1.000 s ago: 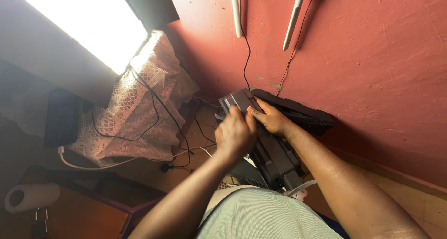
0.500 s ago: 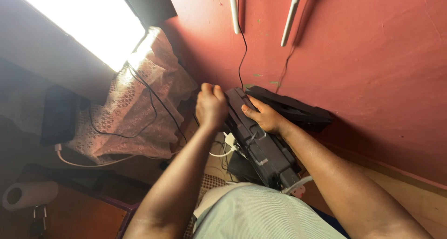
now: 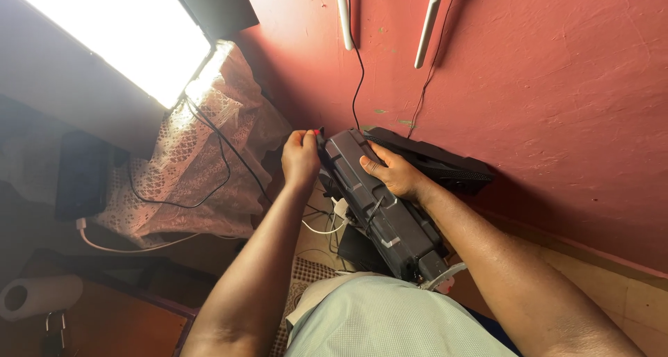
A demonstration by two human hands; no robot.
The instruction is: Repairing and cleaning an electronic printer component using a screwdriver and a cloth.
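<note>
Fingers of your left hand (image 3: pixel 300 156) are pinched shut on a small red-tipped tool (image 3: pixel 318 131), held right at the top end of the dark grey case (image 3: pixel 379 204). Your right hand (image 3: pixel 391 170) lies over the case's upper side, thumb on its face and fingers wrapped round its edge, gripping it. The case runs slantwise from your lap up toward the red wall (image 3: pixel 557 85), resting against your pale green shirt (image 3: pixel 390 322). Behind it a flat black panel (image 3: pixel 431 159) leans at the wall's foot. White and black cables (image 3: pixel 327 225) tangle under the case. Left of your arm hangs a lace cloth (image 3: pixel 209 162), with a paper roll (image 3: pixel 38 296) lower left.
</note>
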